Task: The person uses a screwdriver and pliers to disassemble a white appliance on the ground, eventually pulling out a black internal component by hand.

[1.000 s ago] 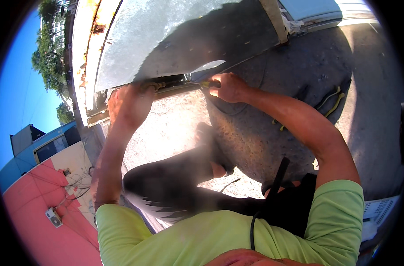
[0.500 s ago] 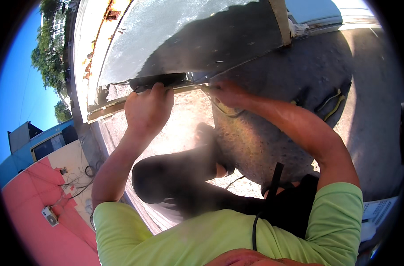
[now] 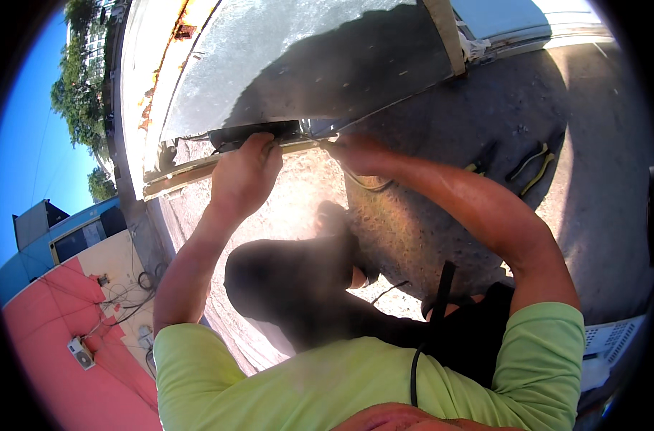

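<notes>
Rail [image 3: 185, 177] seemingly braces my curled left hand [image 3: 246, 174], contents unclear, while my right hand [image 3: 359, 153] grips an indistinct slim tool [image 3: 317, 140], apparently for reach.

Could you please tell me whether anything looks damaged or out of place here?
Yes: orange-brown rust patches mark the white casing beside the grey panel, which looks like corrosion damage. On the far left, the pink wall has an uneven, patchy edge, with tangled cables hanging untidily nearby.
</notes>
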{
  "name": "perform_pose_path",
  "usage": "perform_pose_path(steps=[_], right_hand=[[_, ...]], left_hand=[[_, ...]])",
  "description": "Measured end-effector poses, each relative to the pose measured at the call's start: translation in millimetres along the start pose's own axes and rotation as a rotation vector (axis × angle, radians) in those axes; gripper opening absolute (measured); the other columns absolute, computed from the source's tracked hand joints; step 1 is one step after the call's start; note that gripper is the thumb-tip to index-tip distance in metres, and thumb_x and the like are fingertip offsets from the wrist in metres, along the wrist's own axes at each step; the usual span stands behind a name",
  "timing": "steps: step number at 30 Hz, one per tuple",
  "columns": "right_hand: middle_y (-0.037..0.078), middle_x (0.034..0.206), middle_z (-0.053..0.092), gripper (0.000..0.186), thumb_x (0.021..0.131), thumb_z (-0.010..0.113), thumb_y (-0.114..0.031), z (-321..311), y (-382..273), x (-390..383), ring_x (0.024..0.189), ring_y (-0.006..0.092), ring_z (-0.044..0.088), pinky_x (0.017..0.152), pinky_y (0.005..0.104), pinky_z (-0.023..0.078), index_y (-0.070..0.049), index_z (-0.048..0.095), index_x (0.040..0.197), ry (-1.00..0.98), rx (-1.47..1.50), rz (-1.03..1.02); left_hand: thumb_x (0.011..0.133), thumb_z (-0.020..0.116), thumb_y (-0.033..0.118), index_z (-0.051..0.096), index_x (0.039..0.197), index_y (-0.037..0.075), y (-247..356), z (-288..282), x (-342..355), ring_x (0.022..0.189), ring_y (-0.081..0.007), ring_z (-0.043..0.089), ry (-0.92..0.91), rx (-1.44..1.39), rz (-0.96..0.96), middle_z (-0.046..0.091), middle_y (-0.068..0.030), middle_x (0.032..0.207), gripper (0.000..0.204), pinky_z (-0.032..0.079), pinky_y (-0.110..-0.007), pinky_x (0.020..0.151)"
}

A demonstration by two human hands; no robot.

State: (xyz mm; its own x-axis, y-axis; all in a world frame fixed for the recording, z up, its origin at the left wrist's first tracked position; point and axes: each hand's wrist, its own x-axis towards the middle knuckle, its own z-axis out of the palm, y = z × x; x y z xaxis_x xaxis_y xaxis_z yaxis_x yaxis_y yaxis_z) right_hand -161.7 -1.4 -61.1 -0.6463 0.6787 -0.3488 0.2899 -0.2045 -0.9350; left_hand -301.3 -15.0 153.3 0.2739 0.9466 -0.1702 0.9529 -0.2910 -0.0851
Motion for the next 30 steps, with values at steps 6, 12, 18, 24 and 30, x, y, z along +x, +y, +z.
perform_pose_path(steps=[6, 12, 18, 24, 30], right_hand=[[0.012, 0.066, 0.061, 0.062, 0.103, 0.043, -0.052, 17.9, 8.2, -1.2, 0.061, 0.0249, 0.057, 0.062, 0.0458, 0.047, 0.001, 0.066, 0.080, 0.087, 0.243, -0.004], [0.000, 0.058, 0.047, 0.045, 0.103, 0.052, -0.042, 12.2, -3.0, -10.1, 0.049, 0.0117, 0.042, 0.043, 0.0353, 0.031, -0.007, 0.056, 0.074, -0.050, 0.592, 0.182], [-0.002, 0.059, 0.045, 0.031, 0.100, 0.057, -0.035, 2.5, -12.1, -14.4, 0.048, 0.0102, 0.038, 0.041, 0.0307, 0.028, -0.007, 0.059, 0.088, -0.143, 0.767, 0.287], [-0.004, 0.061, 0.040, 0.041, 0.099, 0.057, -0.051, -1.3, 15.7, 0.5, 0.044, 0.0062, 0.029, 0.041, 0.0269, 0.019, -0.010, 0.060, 0.102, -0.233, 0.798, 0.229], [0.001, 0.063, 0.052, 0.046, 0.101, 0.056, -0.048, -17.2, 7.4, -9.1, 0.050, 0.0110, 0.040, 0.044, 0.0304, 0.033, -0.002, 0.064, 0.099, -0.217, 0.579, 0.216]], left_hand=[[0.096, 0.059, 0.019, 0.061, 0.122, -0.003, 14.5, -1.9, 5.3, 0.072, -0.0134, 0.067, -0.276, -0.775, -0.561, 0.065, -0.0081, 0.083, 0.034, 0.056, -0.030, 0.060], [0.098, 0.059, 0.014, 0.062, 0.122, 0.003, -2.0, 25.8, -16.7, 0.072, -0.0124, 0.067, -0.119, -0.768, -0.394, 0.066, -0.0066, 0.082, 0.026, 0.058, -0.028, 0.062], [0.092, 0.068, 0.021, 0.063, 0.119, 0.010, -9.8, 37.4, -24.3, 0.076, -0.0246, 0.072, -0.091, -0.500, -0.278, 0.071, -0.0137, 0.086, 0.030, 0.056, -0.035, 0.073], [0.090, 0.070, 0.024, 0.063, 0.117, 0.014, -5.1, 38.2, -23.8, 0.085, -0.0345, 0.073, -0.079, -0.402, -0.211, 0.072, -0.0180, 0.089, 0.030, 0.056, -0.038, 0.075], [0.090, 0.069, 0.028, 0.062, 0.118, 0.017, -7.2, 37.6, -25.3, 0.086, -0.0385, 0.072, -0.082, -0.337, -0.190, 0.072, -0.0191, 0.088, 0.031, 0.055, -0.042, 0.075]])
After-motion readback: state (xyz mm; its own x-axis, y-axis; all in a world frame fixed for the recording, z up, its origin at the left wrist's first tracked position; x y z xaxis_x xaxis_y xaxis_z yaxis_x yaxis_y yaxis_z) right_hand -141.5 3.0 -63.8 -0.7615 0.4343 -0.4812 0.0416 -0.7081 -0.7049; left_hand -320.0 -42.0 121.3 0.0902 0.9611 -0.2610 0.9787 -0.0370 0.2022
